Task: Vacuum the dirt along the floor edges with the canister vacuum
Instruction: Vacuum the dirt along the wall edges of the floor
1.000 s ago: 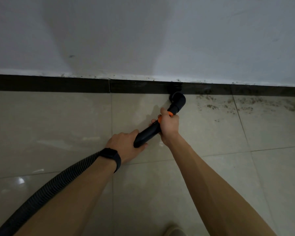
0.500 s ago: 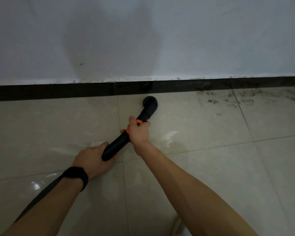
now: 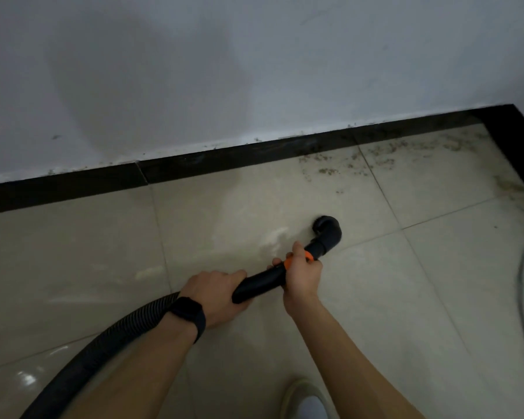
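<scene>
head view. reaching forward and down with both forearms. left hand (image 3: 215, 293) knuckles-up, fingers wrapped tight round the rear end of the wand (image 3: 259, 284), right where the hose (image 3: 103, 337) joins; dark band (image 3: 188, 313) on that wrist. just ahead of that grip, right hand (image 3: 301, 276) clamped round the wand at the orange ring (image 3: 289, 263), thumb lying forward. just beyond the right grip, bent nozzle (image 3: 327, 229) mouth-down on the floor (image 3: 73, 252). well beyond the nozzle, dirt (image 3: 327, 169) scattered along the skirting (image 3: 224, 158), toward the corner. behind both grips, a shoe (image 3: 303, 397).

Glossy floor tiles (image 3: 73, 267), ribbed plastic hose (image 3: 103, 343)
</scene>
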The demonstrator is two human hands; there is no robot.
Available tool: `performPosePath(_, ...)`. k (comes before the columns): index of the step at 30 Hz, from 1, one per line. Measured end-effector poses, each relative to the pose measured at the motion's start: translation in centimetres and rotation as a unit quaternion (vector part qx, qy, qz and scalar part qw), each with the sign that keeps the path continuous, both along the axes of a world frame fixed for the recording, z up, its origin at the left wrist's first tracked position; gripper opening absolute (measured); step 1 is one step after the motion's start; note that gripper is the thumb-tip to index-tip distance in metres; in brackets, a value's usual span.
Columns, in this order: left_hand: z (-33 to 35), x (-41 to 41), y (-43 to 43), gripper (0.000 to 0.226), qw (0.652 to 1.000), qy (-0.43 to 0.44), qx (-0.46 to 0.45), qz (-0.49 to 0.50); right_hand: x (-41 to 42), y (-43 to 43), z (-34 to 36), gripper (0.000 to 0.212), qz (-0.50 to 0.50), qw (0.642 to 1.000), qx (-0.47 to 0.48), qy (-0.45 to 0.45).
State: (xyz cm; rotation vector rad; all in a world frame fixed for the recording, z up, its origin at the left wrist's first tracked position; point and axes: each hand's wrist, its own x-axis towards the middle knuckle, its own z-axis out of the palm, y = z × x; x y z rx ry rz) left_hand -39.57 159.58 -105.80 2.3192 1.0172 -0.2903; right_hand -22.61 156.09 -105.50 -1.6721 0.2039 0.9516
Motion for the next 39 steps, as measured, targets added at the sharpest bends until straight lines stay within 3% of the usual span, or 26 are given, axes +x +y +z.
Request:
performPosePath(13, -0.8, 6.2, -3.3, 0.031, 0.99, -0.019, -0.041, -0.135, 4.4, -7.7, 0.0, 0.018, -0.194, 0.979, -0.065, -0.018)
performPosePath(20, -0.8, 11.5, -4.6, 0.034, 0.992, -0.041, -0.027, -0.12, 10.0, -7.8, 1.3, 0.018, -0.128, 0.991, -0.035, -0.014)
performPosePath(27, -1.5, 10.6, -2.0, 0.029, 0.996, -0.044, -0.049, -0.067, 9.4, -4.5, 0.5, 0.021, -0.109, 0.993, -0.041, -0.014)
performPosePath(35, -1.2, 13.7, -3.5, 0.027, 0.981, -0.02, -0.079, -0.175, 10.9, -9.3, 0.0, 0.035, -0.216, 0.967, -0.13, -0.026)
performPosePath(39, -1.0, 16.2, -5.9, 0.03, 0.972, -0.027, -0.081, -0.22, 12.7, -12.3, 0.3, 0.031, -0.26, 0.956, -0.13, -0.037)
